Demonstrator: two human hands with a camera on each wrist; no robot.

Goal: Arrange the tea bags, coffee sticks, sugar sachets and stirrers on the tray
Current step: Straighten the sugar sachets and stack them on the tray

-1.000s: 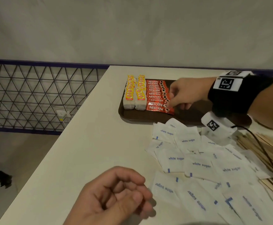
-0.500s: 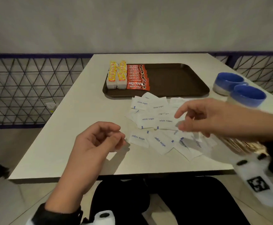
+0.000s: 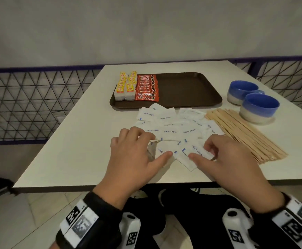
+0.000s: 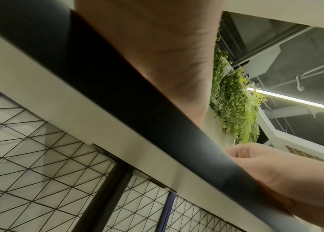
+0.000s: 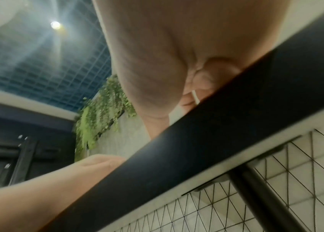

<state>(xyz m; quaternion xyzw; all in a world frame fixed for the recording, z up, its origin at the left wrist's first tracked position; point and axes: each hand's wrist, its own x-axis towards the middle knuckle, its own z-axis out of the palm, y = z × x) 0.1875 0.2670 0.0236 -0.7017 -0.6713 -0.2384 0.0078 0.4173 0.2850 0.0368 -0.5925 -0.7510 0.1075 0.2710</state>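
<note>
A brown tray (image 3: 186,90) lies at the far middle of the table, with yellow tea bags (image 3: 125,87) in two rows at its left end and red coffee sticks (image 3: 146,88) beside them. White sugar sachets (image 3: 170,126) are spread loosely in front of the tray. Wooden stirrers (image 3: 245,135) lie in a pile to their right. My left hand (image 3: 157,146) curls over the near sachets and lifts the edge of one. My right hand (image 3: 198,150) pinches another sachet between thumb and fingers; its white edge (image 5: 195,97) shows in the right wrist view.
Two blue and white mugs (image 3: 242,92) (image 3: 260,106) stand at the right, behind the stirrers. The white table (image 3: 74,150) ends just under my wrists. A black wire-mesh railing (image 3: 29,105) runs behind and beside the table.
My right hand came back from the coffee sticks on the tray to the sugar sachets. My left hand moved forward from the bare table onto the sachets. The view pulled back.
</note>
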